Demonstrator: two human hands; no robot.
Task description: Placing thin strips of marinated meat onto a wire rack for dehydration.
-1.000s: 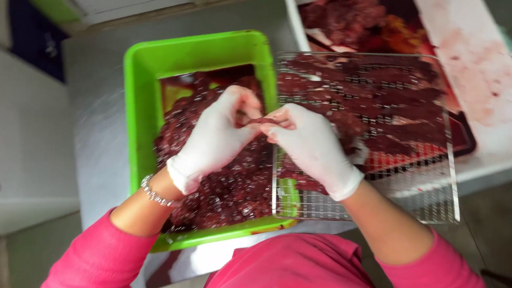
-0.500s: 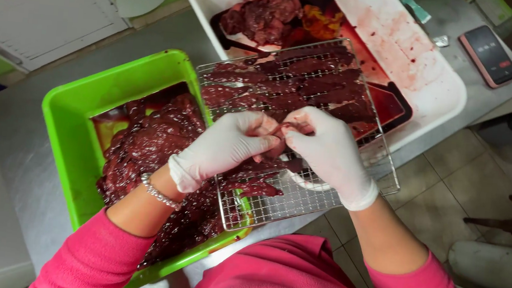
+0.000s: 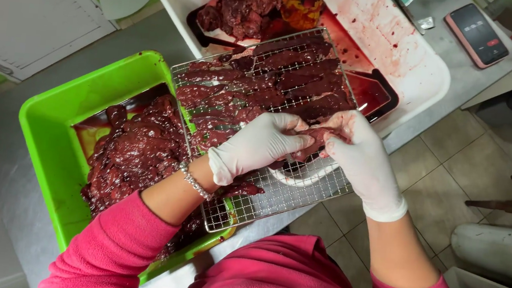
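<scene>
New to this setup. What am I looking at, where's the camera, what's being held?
There is no machine: a person in pink sleeves and white gloves works bare-armed, filmed by a camera on their own head looking down. The left hand and right hand together pinch a dark red meat strip over a wire rack already lined with strips. The rack rests partly on a green tub of marinated meat. Behind it sits a white tray; a phone lies on the counter.

At the upper right of the frame I see one screen: a phone (image 3: 476, 34) in a pink case, lying flat on the grey counter (image 3: 458, 60) beside the white tray (image 3: 425, 73). Its rectangular screen is dark, with a small red spot near the lower edge.
</scene>
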